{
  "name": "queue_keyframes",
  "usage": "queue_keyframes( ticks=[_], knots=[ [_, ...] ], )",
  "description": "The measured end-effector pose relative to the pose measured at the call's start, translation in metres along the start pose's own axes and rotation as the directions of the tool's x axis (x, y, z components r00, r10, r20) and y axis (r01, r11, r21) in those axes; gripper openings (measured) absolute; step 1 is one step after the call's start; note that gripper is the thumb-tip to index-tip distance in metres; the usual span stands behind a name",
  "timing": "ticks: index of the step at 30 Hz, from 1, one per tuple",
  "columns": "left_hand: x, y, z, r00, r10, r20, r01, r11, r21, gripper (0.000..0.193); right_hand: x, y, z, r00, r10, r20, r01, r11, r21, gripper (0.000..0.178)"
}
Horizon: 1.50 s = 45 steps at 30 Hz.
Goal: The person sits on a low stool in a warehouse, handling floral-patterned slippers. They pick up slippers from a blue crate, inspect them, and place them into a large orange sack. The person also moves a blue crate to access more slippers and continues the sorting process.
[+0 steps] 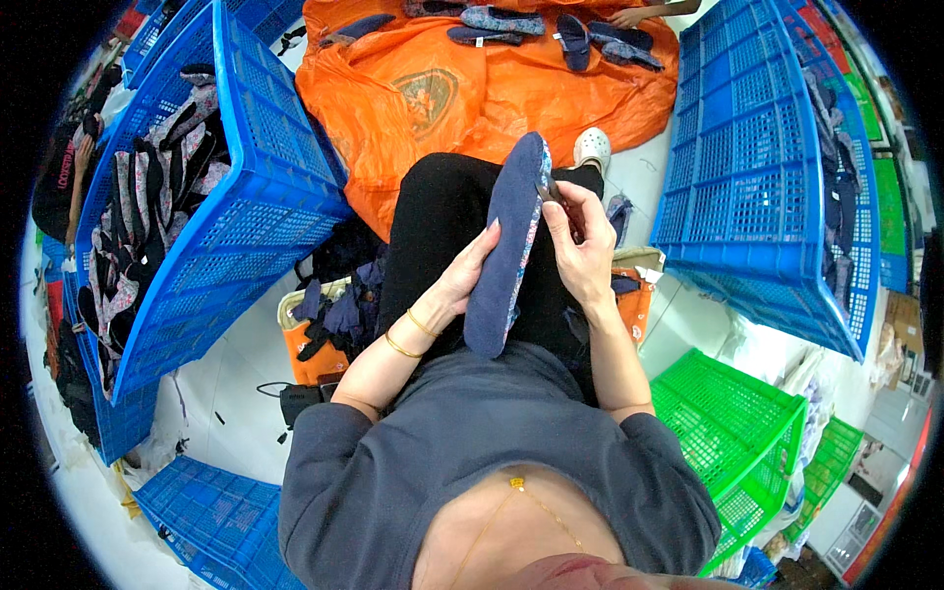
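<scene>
A slipper (pixel 506 261) with a navy sole and a floral edge stands tilted over my lap, its sole facing me. My left hand (pixel 462 270) grips it by the left side, the thumb lying on the sole. At its upper right edge my right hand (pixel 585 241) is closed on a small dark pointed tool (pixel 547 191) that looks like thread snips. The tool's tip touches or nearly touches the floral edge. My fingers hide most of the tool.
An orange sheet (pixel 492 108) ahead carries several slippers (pixel 501 20), with another person's hand (pixel 629 15) beside them. Blue crates (pixel 265 187) full of slippers flank me. Dark fabric scraps (pixel 344 310) lie left of my lap. A green crate (pixel 733 423) stands at my right.
</scene>
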<state>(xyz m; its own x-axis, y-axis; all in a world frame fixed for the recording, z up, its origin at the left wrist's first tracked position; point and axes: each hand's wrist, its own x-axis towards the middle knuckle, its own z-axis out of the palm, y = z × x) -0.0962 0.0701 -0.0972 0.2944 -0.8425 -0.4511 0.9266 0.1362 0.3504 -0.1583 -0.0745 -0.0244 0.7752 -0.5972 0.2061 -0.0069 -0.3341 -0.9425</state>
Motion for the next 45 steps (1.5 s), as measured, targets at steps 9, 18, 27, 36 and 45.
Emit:
queue_keyframes(
  ticks=[9,18,27,36,45],
  knots=[
    [0.0,0.025,0.01,0.821,-0.007,0.572,0.417,0.691,-0.591,0.038,0.017,0.01,-0.012,0.992,0.1,-0.076,-0.075,0.956,0.284,0.027],
    [0.015,0.071,0.04,0.791,-0.204,0.577,0.499,0.76,-0.416,0.031,0.036,-0.008,-0.003,0.924,-0.296,-0.243,0.241,0.942,-0.233,0.015],
    [0.115,0.216,0.071,0.999,-0.029,0.038,0.01,0.899,0.439,0.041,0.056,-0.052,-0.102,0.892,-0.078,-0.445,-0.015,0.979,-0.201,0.022],
    [0.184,0.197,0.01,0.94,0.294,0.171,-0.34,0.789,0.512,0.035,0.023,-0.005,-0.395,0.869,-0.219,-0.444,-0.322,0.43,-0.844,0.018],
    [0.105,0.128,0.028,0.936,0.279,0.213,-0.342,0.584,0.736,0.026,-0.001,-0.022,-0.362,0.925,-0.349,-0.15,-0.057,0.264,-0.963,0.022]
  ],
)
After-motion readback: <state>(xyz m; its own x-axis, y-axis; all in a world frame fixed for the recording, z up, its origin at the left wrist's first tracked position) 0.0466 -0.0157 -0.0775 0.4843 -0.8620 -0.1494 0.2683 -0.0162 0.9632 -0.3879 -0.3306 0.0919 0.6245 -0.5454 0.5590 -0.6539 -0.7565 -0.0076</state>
